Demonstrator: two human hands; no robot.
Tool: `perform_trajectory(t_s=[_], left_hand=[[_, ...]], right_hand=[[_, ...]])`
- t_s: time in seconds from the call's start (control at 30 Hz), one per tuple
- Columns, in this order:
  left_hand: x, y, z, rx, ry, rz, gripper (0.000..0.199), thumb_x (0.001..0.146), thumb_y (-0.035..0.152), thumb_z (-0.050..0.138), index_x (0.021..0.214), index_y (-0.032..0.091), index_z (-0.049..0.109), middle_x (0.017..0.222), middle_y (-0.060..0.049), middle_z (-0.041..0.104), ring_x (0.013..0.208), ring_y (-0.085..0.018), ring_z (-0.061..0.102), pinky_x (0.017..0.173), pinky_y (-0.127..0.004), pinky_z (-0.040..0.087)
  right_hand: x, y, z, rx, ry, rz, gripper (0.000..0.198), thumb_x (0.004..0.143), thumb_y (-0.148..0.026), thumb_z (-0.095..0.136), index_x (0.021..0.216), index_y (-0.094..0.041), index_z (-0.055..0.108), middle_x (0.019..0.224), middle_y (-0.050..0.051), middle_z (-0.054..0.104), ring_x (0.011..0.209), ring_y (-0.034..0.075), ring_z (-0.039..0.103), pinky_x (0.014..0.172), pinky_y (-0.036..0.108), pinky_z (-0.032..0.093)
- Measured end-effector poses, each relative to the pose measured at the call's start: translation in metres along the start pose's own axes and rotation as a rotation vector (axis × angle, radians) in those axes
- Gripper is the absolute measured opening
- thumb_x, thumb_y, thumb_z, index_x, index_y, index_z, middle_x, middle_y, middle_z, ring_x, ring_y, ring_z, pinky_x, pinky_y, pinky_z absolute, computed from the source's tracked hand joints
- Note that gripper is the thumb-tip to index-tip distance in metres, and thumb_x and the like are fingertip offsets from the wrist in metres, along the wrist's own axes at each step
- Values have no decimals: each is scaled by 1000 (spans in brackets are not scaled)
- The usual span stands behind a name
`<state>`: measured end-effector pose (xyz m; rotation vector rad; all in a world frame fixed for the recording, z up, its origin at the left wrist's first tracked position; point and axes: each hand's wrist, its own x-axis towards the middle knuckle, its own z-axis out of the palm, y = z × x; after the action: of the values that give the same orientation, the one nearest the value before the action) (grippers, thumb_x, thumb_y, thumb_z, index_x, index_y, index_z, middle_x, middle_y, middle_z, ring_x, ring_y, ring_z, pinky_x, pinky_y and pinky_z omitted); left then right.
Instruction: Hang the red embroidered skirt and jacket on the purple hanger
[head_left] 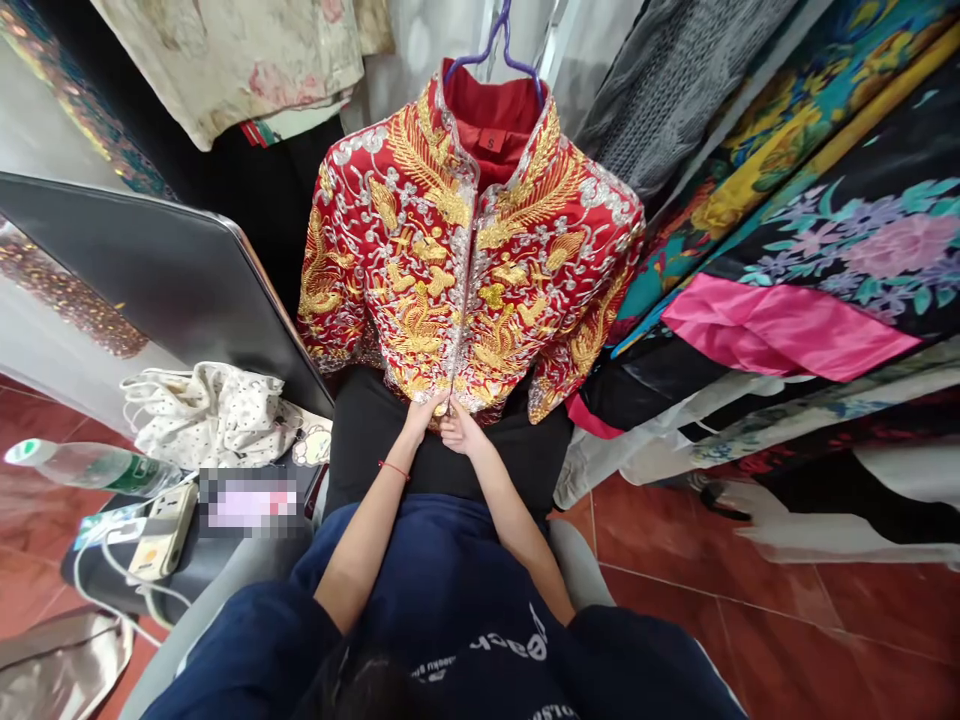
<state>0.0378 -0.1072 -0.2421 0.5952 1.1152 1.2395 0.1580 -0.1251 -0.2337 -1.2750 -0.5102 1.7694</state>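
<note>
A red jacket [420,250] with gold and silver embroidery hangs upright in front of me on a purple hanger [504,40]. Its stand collar is spread, and a red label [492,141] shows inside the neck. The front edges meet along a line down the middle. At the bottom of that line, my left hand [424,415] has its fingers closed on the jacket's hem, left of the front edge. My right hand [463,428] pinches at the same spot from the right. What lies between the fingertips is too small to make out.
Black cloth [517,465] covers my lap below the jacket. To the left are a dark flat panel [172,270], a dotted cloth bag [214,415], a plastic bottle [97,467] and a power strip [166,530] with cables. Patterned garments [862,250] hang close on the right.
</note>
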Motion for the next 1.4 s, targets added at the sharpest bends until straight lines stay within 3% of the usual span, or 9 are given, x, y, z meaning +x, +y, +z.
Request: perform_trajectory(t_s=[0.13, 0.3, 0.47, 0.63, 0.87, 1.0, 1.13, 1.27, 1.4], left_hand=[[3, 5, -8, 18, -23, 28, 67, 59, 26, 91, 121, 15, 67, 132, -14, 68, 125, -27, 62, 114, -41, 42], [0, 7, -6, 40, -124, 3, 70, 60, 34, 91, 122, 12, 68, 128, -16, 69, 119, -29, 66, 110, -43, 47], [-7, 9, -6, 96, -166, -2, 64, 58, 36, 92, 113, 9, 72, 118, -18, 73, 114, -32, 67, 109, -48, 46], [-13, 13, -4, 126, -167, 5, 61, 58, 36, 91, 111, 10, 73, 118, -17, 74, 116, -32, 67, 110, -49, 45], [-12, 12, -8, 158, -95, 17, 58, 54, 32, 93, 105, 10, 74, 112, -15, 76, 115, -33, 67, 110, -50, 44], [-8, 15, -11, 167, -52, 45, 62, 52, 33, 94, 106, 10, 74, 116, -16, 75, 120, -34, 65, 112, -49, 43], [-6, 16, -9, 163, -16, 86, 67, 55, 33, 93, 114, 13, 71, 122, -14, 73, 125, -31, 62, 114, -46, 42], [-5, 10, -5, 182, 34, 64, 59, 56, 32, 92, 108, 12, 72, 116, -15, 75, 119, -32, 65, 110, -47, 45], [-1, 15, -10, 248, 58, 24, 50, 53, 38, 93, 93, 14, 72, 101, -13, 77, 114, -33, 67, 106, -48, 47]], right_hand=[[-5, -17, -11, -164, -96, 96, 45, 96, -51, 49, 68, -17, 56, 37, -8, 41, 27, 5, 23, 30, 19, 20], [-8, -14, -4, -250, 47, -96, 37, 85, -51, 64, 73, -16, 61, 54, 1, 64, 40, 6, 47, 38, 16, 26], [-13, -10, 2, -321, 158, -290, 29, 74, -45, 71, 66, -19, 62, 60, -1, 65, 47, 8, 52, 49, 20, 40], [-16, -13, -2, -394, 202, -316, 20, 74, -36, 74, 66, -21, 64, 62, -3, 64, 58, 12, 58, 56, 22, 46], [-12, -20, 10, -392, 124, -117, 37, 96, -39, 62, 125, -17, 60, 124, 9, 63, 105, 21, 65, 88, 42, 58], [-10, -34, 26, -346, 131, -115, 39, 95, -38, 63, 128, -18, 59, 130, 10, 61, 110, 22, 64, 91, 43, 57], [-13, -64, 45, -268, 170, -226, 33, 95, -38, 63, 119, -16, 63, 119, 8, 66, 99, 19, 66, 83, 38, 58], [-27, -126, 69, -172, 186, -458, 20, 89, -25, 60, 72, -15, 63, 69, -1, 63, 54, 7, 55, 55, 21, 46], [-45, -197, 98, -111, 140, -699, 10, 83, -24, 59, 76, -18, 63, 68, -4, 64, 50, 4, 51, 48, 17, 38]])
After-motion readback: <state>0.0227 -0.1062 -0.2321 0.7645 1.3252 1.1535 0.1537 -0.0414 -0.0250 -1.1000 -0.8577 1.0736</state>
